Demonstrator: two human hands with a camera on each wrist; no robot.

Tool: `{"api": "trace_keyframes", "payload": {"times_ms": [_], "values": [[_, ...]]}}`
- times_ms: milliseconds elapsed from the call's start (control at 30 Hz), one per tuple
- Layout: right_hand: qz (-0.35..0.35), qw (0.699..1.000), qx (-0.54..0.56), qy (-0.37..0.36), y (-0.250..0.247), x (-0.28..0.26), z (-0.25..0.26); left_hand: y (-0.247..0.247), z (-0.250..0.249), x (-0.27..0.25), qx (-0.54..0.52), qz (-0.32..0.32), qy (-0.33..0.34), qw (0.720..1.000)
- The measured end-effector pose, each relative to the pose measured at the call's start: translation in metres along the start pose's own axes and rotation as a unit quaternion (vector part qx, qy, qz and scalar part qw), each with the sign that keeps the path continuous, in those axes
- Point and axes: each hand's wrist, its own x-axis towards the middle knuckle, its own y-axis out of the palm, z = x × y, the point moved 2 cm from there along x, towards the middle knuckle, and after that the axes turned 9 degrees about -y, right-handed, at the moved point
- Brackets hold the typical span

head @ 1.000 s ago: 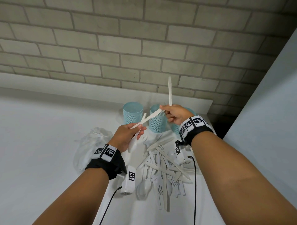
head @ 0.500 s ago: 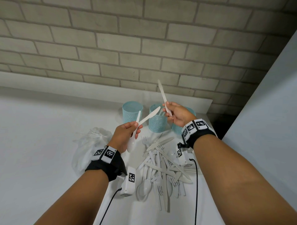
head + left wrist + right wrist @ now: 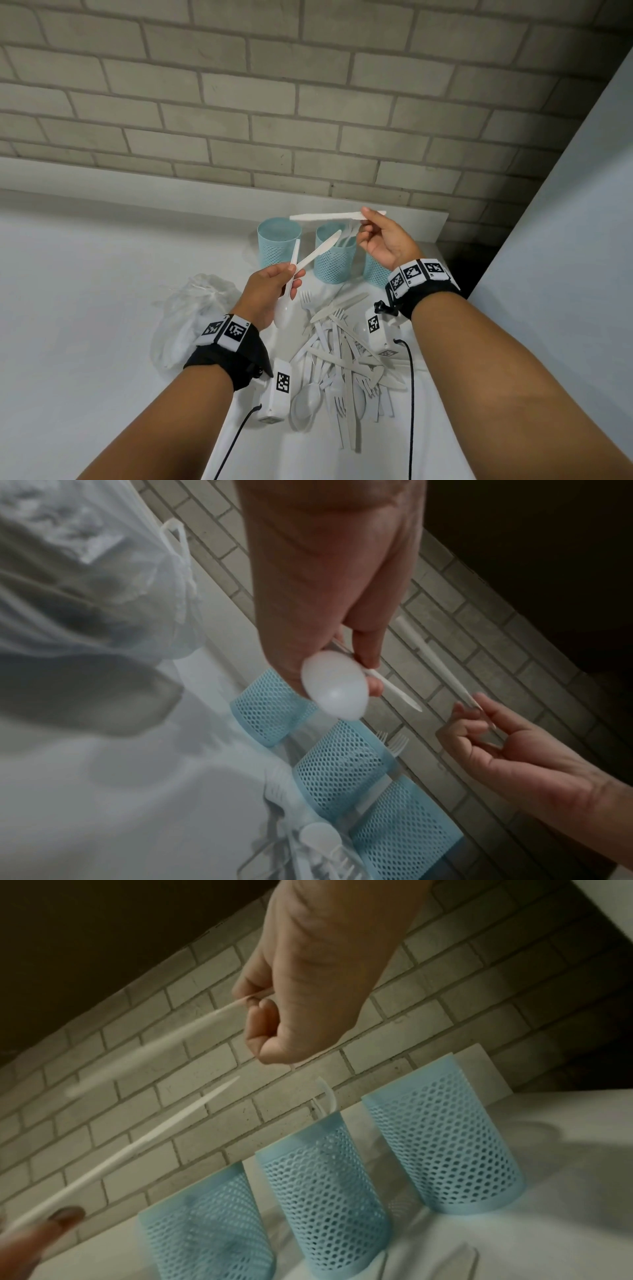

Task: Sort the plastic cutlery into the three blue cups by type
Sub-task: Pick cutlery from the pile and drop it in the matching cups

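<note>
Nearest us, the unsorted pile (image 3: 346, 363) of white forks, knives and spoons lies on the counter (image 3: 85, 291) between our wrists, so most of the sorting is, we judge, still ahead. A crumpled clear bag (image 3: 191, 308) sits just left of it, out of the way.

Above the pile, our left hand (image 3: 270, 291) has its fingers curled round two pieces at once: a spoon (image 3: 286, 308) with its bowl hanging down, and a knife (image 3: 317, 251) whose blade slants up toward the cups. We judge it serves as a holder, so that pieces can be passed across by type.

Farther on, our right hand (image 3: 387, 243) pinches one end of a second knife (image 3: 329, 216) between thumb and fingertips, the rest of it lying level above the cups, probably to be tipped upright over a rim.

Behind stand the three cups in a row before the brick wall (image 3: 308, 102): the left cup (image 3: 279, 245) looks empty, the middle cup (image 3: 334, 255) holds forks, and the right cup (image 3: 375, 270) is half hidden by our right wrist. Its contents we cannot tell. The left hand's knife crosses before the middle cup and may hinder a drop there.
</note>
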Motion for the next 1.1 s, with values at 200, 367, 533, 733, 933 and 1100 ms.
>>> {"api": "trace_keyframes", "payload": {"times_ms": [200,367,533,733,933,1100], "values": [[0.072,0.985,-0.076,0.14,0.002,-0.01,-0.013,-0.002,0.002,0.001,-0.049,0.017,-0.015,0.999],[0.089,0.968,-0.138,0.19,0.005,-0.013,-0.028,0.004,0.004,0.001,-0.039,0.039,-0.017,0.998],[0.068,0.967,-0.185,0.159,0.013,-0.003,-0.033,0.003,0.005,0.001,-0.039,0.046,-0.025,0.998],[0.032,0.99,-0.09,0.1,0.034,0.019,-0.02,-0.008,0.004,0.005,-0.023,0.042,-0.032,0.998],[-0.006,0.995,-0.075,0.06,0.063,0.041,-0.017,-0.014,0.001,0.012,-0.082,0.008,-0.014,0.996],[0.041,0.992,-0.064,0.104,0.066,0.039,-0.037,-0.012,-0.003,0.018,-0.141,-0.001,-0.003,0.99]]}}
